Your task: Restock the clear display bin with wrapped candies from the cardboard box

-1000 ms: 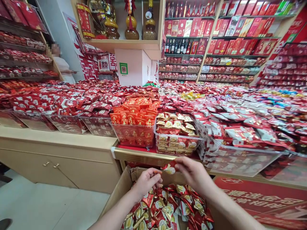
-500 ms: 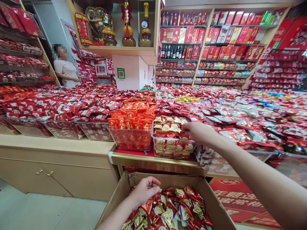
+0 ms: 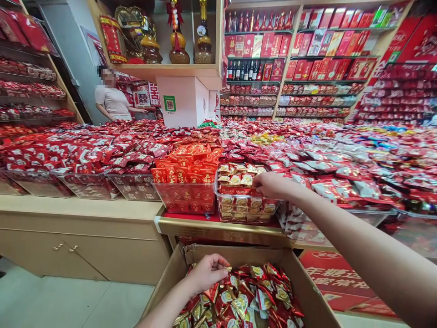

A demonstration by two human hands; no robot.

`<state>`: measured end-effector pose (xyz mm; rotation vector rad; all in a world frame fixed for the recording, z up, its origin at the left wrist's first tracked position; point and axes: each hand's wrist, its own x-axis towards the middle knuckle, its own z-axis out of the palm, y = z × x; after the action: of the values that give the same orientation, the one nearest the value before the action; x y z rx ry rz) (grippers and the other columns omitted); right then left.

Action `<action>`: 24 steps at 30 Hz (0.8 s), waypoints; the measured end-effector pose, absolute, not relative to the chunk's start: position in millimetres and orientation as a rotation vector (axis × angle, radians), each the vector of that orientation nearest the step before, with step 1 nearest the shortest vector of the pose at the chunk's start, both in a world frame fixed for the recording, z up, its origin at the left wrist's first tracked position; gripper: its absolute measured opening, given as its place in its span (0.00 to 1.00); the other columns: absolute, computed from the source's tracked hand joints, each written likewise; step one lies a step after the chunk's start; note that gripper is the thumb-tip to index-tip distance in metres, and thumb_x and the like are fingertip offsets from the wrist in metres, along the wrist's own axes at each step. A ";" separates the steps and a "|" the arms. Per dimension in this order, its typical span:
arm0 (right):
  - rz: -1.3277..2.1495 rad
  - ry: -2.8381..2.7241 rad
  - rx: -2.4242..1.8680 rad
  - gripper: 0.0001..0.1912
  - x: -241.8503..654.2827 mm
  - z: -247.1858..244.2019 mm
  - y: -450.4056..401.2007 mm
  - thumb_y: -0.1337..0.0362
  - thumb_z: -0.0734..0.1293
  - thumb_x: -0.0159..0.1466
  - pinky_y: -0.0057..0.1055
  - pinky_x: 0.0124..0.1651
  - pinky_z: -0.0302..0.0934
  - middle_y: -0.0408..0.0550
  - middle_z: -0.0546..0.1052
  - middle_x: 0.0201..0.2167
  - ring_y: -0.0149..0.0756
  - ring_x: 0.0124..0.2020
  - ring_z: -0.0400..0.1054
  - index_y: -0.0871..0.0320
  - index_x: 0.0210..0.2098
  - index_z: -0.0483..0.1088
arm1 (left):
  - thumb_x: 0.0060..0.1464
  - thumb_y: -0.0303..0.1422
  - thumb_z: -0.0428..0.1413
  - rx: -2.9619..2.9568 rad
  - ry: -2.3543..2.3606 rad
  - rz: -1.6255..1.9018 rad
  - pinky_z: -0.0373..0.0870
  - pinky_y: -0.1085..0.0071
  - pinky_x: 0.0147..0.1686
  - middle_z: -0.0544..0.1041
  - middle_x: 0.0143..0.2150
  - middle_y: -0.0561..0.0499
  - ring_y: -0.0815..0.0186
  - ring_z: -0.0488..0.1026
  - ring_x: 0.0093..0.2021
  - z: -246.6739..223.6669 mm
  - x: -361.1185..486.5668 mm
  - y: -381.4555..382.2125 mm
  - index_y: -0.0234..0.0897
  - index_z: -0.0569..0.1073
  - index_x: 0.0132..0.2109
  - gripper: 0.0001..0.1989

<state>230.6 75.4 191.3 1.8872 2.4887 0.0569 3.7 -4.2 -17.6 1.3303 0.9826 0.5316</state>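
My right hand [image 3: 271, 186] is over the right side of a clear plastic bin [image 3: 218, 196], its fingers pinched together on a wrapped candy among the rows; the hand mostly hides that piece. Red and gold durian candies [image 3: 239, 180] stand stacked in neat rows inside this bin. Lower down, my left hand [image 3: 210, 273] hovers over an open cardboard box [image 3: 309, 284]. Thumb and forefinger close on a small wrapped candy [image 3: 228, 269], of which only a gold edge shows. Loose red and gold candies [image 3: 242, 300] fill the box in a jumble.
Left of the durian bin stands a bin of orange-red packets [image 3: 186, 182]. More candy heaps [image 3: 341, 173] spread rightward. The counter's gold edge [image 3: 221, 227] runs above the box. A person [image 3: 112, 100] stands behind the counter at the left. Shelves of bottles and boxes line the back.
My right hand has shifted slightly left along the durian bin. My left hand stays over the box, a gold wrapper edge now showing at its fingertips. The person behind appears farther right.
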 end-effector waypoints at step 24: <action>0.357 2.669 2.062 0.12 237.5 195.8 42.4 0.68 0.55 0.56 0.29 0.35 0.55 0.50 0.74 0.32 0.37 0.34 0.66 0.59 0.33 0.69 | 0.18 0.39 0.62 2.042 1.352 -0.383 0.59 0.54 0.34 0.49 0.09 0.58 0.54 0.66 0.25 -42.0 -11.7 -7.5 0.39 0.51 0.04 0.25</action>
<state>237.5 42.4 195.8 2.0623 2.6691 0.3573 -11.7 -7.5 -42.0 2.0421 1.3518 -0.3828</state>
